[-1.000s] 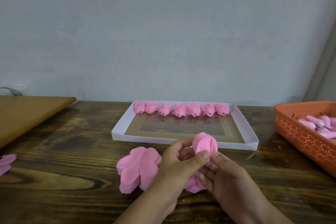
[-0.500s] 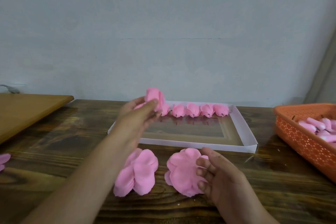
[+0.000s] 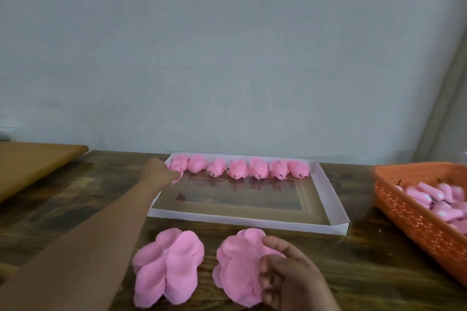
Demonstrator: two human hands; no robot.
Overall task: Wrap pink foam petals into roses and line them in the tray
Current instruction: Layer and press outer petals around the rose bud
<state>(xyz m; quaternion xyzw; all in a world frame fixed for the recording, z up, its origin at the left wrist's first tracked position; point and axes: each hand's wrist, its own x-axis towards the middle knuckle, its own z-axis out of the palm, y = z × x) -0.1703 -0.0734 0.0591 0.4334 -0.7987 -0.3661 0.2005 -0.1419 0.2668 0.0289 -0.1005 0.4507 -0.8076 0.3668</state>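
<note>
Reaching my left hand (image 3: 161, 171) to the tray's (image 3: 326, 184) far-left corner, I pinch a rose (image 3: 178, 166) beside the row while my right hand (image 3: 285, 272) grips the near petals (image 3: 240, 260).

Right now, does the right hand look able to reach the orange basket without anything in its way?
Probably yes. The right hand rests on a petal stack at the near edge, and only bare table lies between it and the basket to its right. It holds the petals, so it may need to let go first.

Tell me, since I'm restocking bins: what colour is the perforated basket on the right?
Orange; the basket shows best in the head view.
</note>
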